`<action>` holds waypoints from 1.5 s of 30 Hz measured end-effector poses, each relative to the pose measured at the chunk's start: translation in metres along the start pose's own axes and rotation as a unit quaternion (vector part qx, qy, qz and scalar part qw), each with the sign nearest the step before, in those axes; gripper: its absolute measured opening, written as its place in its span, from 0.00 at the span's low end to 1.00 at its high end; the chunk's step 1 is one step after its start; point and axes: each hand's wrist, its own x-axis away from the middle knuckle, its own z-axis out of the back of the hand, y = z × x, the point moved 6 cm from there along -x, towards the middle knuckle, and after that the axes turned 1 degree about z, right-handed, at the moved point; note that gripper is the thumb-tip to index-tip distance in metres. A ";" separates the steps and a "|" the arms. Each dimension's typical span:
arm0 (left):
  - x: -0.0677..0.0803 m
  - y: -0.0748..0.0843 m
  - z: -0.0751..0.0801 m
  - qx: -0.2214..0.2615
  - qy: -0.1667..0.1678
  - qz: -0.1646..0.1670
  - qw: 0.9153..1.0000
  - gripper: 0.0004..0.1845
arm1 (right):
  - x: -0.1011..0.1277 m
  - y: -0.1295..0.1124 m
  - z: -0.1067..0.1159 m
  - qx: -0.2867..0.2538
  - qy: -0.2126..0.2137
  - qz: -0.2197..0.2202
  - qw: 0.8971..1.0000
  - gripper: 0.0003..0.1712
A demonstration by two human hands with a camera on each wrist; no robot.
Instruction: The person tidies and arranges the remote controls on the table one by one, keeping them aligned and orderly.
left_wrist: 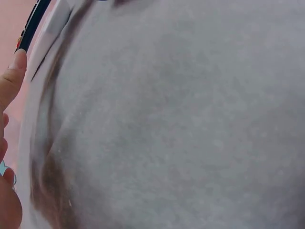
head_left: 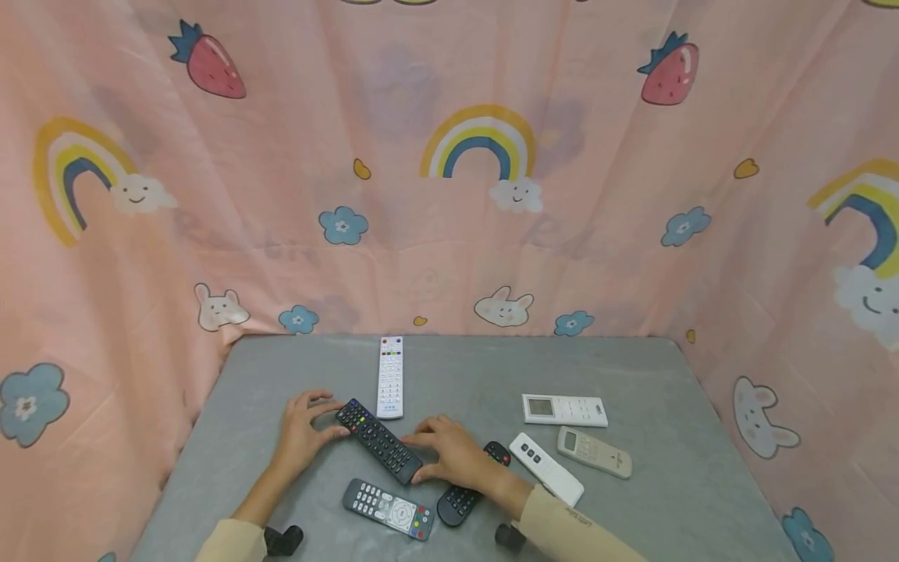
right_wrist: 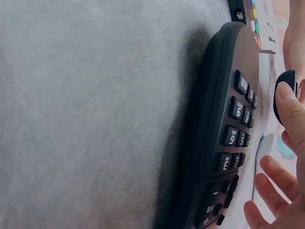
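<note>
A long black remote (head_left: 378, 440) lies diagonally on the grey table (head_left: 632, 367). My left hand (head_left: 307, 428) holds its upper end between curved fingers and thumb; in the left wrist view a fingertip (left_wrist: 13, 76) touches the remote's edge (left_wrist: 32, 25). My right hand (head_left: 449, 454) holds the lower end, fingers on its side and thumb at the tip. Its wrist lies over a rounded black remote (head_left: 458, 501), whose number keys (right_wrist: 233, 138) fill the right wrist view beside loosely spread fingers (right_wrist: 269, 191).
A white remote (head_left: 390, 377) lies behind the hands, and a grey one with coloured keys (head_left: 388, 509) is in front. To the right are three white or cream remotes (head_left: 564, 410). Pink patterned cloth (head_left: 449, 195) walls the table on three sides.
</note>
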 end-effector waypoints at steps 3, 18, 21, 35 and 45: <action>-0.005 0.004 0.000 0.008 -0.002 -0.007 1.000 0.25 | 0.001 0.001 0.002 0.001 0.011 0.005 1.000 0.38; -0.060 0.033 -0.023 0.046 -0.067 -0.059 0.995 0.25 | 0.008 0.017 0.020 -0.032 0.084 -0.024 0.996 0.42; -0.070 0.037 -0.031 0.047 -0.081 -0.061 0.994 0.23 | 0.008 0.022 0.021 -0.035 0.093 -0.039 0.994 0.42; -0.108 0.057 -0.072 0.073 -0.153 -0.037 0.985 0.19 | 0.004 0.038 0.028 -0.030 0.133 -0.103 0.985 0.40; -0.123 0.064 -0.090 0.094 -0.179 0.019 0.979 0.20 | -0.004 0.046 0.032 -0.040 0.139 -0.138 0.980 0.40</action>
